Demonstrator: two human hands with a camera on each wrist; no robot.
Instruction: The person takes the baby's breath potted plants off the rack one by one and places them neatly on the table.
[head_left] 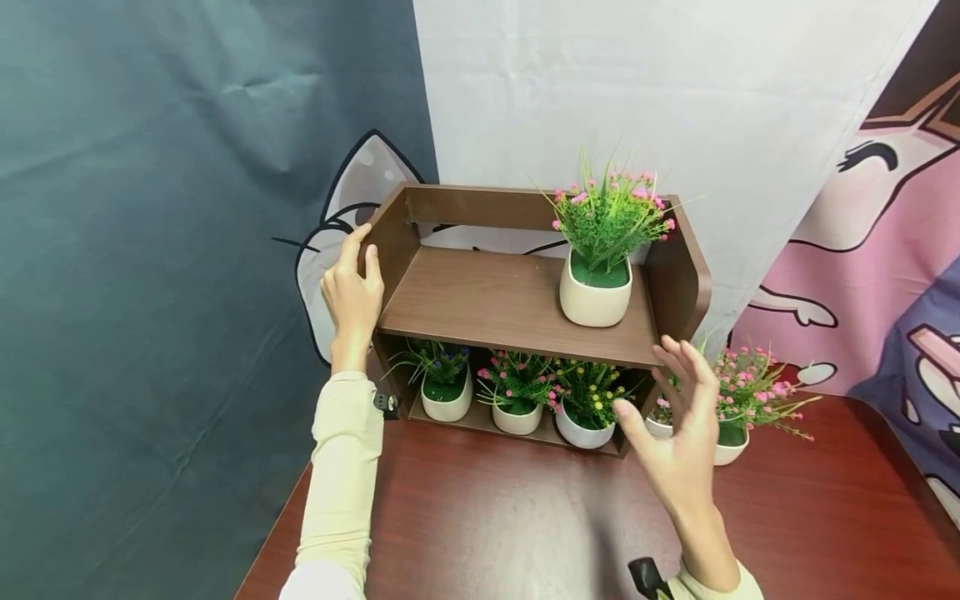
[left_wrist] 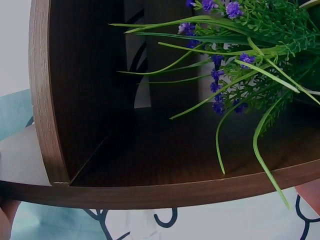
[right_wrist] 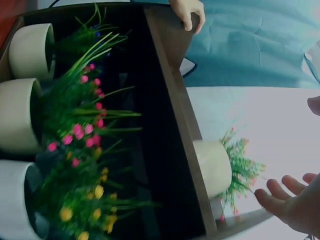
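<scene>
A brown wooden two-tier shelf (head_left: 480,292) stands on the table. My left hand (head_left: 352,287) grips the upper edge of its left side panel, and in the right wrist view the fingers (right_wrist: 189,17) bend over that panel. In front of the shelf's right end, my right hand (head_left: 682,425) hangs with thumb and fingers spread, holding nothing. A white pot with pink flowers (head_left: 596,296) sits on the upper tier toward the right. The lower tier holds pots with purple flowers (head_left: 447,396), pink flowers (head_left: 517,412) and yellow flowers (head_left: 585,429).
To the right of the shelf, more potted pink flowers (head_left: 731,446) stand on the reddish table (head_left: 480,517), partly behind my right hand. Behind the shelf hangs a pale cloth (head_left: 660,92) with cartoon prints, and a dark teal cloth (head_left: 187,250) hangs at the left.
</scene>
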